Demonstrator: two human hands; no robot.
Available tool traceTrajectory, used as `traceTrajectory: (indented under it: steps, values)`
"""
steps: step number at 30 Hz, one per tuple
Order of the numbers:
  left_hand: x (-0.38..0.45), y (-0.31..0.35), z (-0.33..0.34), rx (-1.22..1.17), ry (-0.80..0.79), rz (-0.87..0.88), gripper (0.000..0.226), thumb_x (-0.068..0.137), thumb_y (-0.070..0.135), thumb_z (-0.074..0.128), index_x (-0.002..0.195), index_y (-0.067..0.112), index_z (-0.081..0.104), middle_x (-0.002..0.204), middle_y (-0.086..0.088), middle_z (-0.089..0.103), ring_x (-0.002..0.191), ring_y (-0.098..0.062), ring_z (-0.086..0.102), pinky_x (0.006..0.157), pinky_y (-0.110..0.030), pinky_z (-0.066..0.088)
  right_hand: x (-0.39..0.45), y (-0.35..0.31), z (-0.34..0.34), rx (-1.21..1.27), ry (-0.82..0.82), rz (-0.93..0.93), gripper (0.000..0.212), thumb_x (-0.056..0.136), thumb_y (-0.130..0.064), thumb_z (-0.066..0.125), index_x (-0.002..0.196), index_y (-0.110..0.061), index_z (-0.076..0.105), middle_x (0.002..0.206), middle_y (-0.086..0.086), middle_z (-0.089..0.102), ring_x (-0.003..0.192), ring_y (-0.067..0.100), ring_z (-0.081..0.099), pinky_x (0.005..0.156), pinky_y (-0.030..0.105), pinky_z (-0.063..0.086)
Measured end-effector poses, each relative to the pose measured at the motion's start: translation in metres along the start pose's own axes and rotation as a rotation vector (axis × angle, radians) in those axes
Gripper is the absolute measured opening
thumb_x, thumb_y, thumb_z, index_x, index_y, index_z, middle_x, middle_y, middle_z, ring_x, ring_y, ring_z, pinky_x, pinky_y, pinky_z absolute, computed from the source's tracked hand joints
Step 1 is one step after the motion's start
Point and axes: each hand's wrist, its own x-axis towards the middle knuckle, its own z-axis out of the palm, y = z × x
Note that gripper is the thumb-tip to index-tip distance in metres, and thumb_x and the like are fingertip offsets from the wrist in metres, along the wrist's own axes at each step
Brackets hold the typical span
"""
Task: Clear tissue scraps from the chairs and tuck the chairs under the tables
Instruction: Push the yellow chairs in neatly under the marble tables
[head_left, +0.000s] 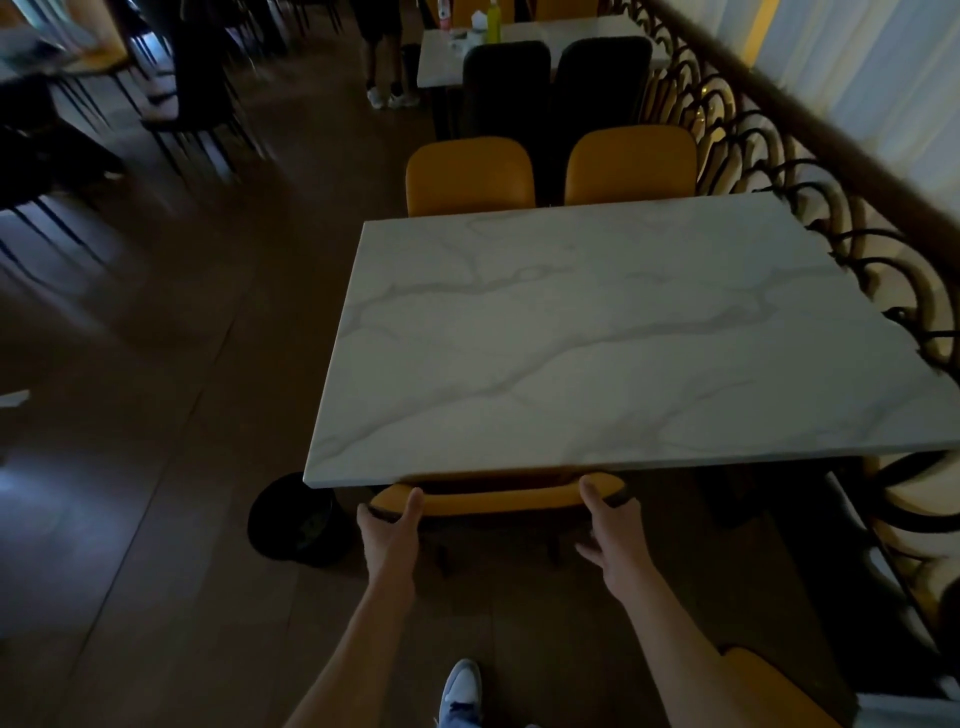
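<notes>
An orange chair (498, 501) stands at the near edge of a white marble table (613, 343), its seat hidden under the tabletop and only the top of its backrest showing. My left hand (389, 535) grips the backrest's left end. My right hand (610, 525) grips the right end, thumb on top. Two more orange chairs (470, 174) (631, 163) sit pushed in at the table's far side. I see no tissue scraps.
A dark round bin (293, 519) sits on the floor left of the chair. Another orange chair (779, 686) is at my lower right. An iron railing (852, 249) runs along the right. A person's legs (387, 57) stand far back, near another table (535, 47).
</notes>
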Motion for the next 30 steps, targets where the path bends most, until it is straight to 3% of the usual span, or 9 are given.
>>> traceTrajectory:
  steps: [3,7,12,16,20,24,30]
  values:
    - [-0.013,0.010,-0.003,0.110,-0.009,0.148,0.093,0.088,0.042,0.072,0.158,0.018,0.016,0.152,-0.015,0.043,0.135,-0.039,0.044,0.107,-0.055,0.042,-0.009,-0.009,-0.004,-0.189,0.009,-0.197,0.099,0.088,-0.039,0.069,0.158,-0.016,0.003,0.163,0.010,0.018,0.148,0.033,0.021,0.117,0.049,0.027]
    - [-0.033,0.027,-0.009,0.227,-0.092,0.374,0.090,0.088,0.049,0.068,0.158,0.022,0.018,0.160,-0.009,0.033,0.145,-0.032,0.033,0.113,-0.051,0.037,-0.027,-0.032,-0.005,-0.438,0.017,-0.515,0.097,0.091,-0.040,0.065,0.156,-0.006,0.001,0.165,0.013,0.008,0.152,0.028,0.010,0.123,0.043,0.014]
    - [-0.065,0.058,-0.020,0.323,-0.128,0.692,0.084,0.088,0.053,0.063,0.157,0.032,0.019,0.167,-0.006,0.008,0.153,-0.027,0.006,0.117,-0.057,0.024,-0.056,-0.063,-0.001,-0.673,0.007,-0.831,0.092,0.093,-0.053,0.054,0.157,-0.011,0.003,0.166,0.012,0.003,0.152,0.030,0.006,0.121,0.049,0.012]
    - [-0.100,0.094,-0.031,0.439,-0.008,0.919,0.086,0.087,0.067,0.054,0.157,0.035,0.016,0.168,-0.005,0.003,0.154,-0.024,-0.002,0.118,-0.054,0.017,-0.091,-0.093,0.000,-0.788,-0.022,-1.047,0.099,0.086,-0.074,0.039,0.157,-0.018,-0.001,0.166,0.010,-0.003,0.152,0.030,0.001,0.119,0.054,0.008]
    - [-0.134,0.126,-0.050,0.594,0.174,1.131,0.086,0.090,0.073,0.044,0.158,0.036,0.005,0.168,-0.007,-0.003,0.153,-0.025,-0.009,0.119,-0.041,0.004,-0.136,-0.123,-0.002,-0.856,-0.006,-1.262,0.094,0.089,-0.071,0.035,0.157,-0.022,-0.006,0.166,0.007,-0.011,0.152,0.029,-0.009,0.118,0.051,-0.003]
    - [-0.163,0.137,-0.076,0.674,0.266,1.238,0.086,0.091,0.073,0.039,0.158,0.036,-0.001,0.167,-0.007,-0.008,0.153,-0.026,-0.014,0.119,-0.040,-0.005,-0.183,-0.138,-0.001,-0.929,0.033,-1.390,0.092,0.088,-0.073,0.029,0.156,-0.024,-0.010,0.165,0.003,-0.016,0.151,0.026,-0.016,0.118,0.048,-0.010]
    - [-0.200,0.122,-0.117,0.654,0.254,1.232,0.088,0.091,0.072,0.040,0.157,0.037,-0.006,0.167,-0.004,-0.014,0.152,-0.023,-0.019,0.119,-0.038,-0.007,-0.237,-0.115,-0.006,-0.978,0.044,-1.415,0.091,0.089,-0.074,0.028,0.156,-0.027,-0.013,0.164,0.000,-0.020,0.151,0.026,-0.017,0.119,0.052,-0.008]
